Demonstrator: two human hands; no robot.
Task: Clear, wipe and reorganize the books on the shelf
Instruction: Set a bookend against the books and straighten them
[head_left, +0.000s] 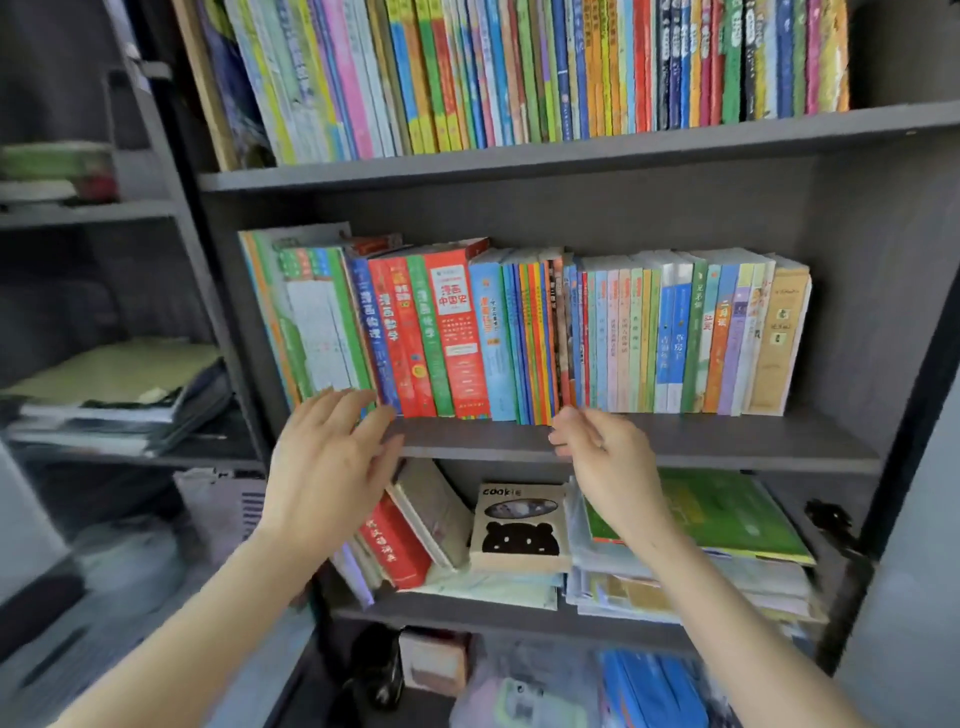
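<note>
The fingers (343, 410) of the left hand (332, 462) are spread straight, with nothing grasped, their tips at the foot of the books (519, 338). The right hand (602, 457) is loosely curled, with nothing held, just below them. The books are stood upright in a row on the middle shelf (727, 441).
</note>
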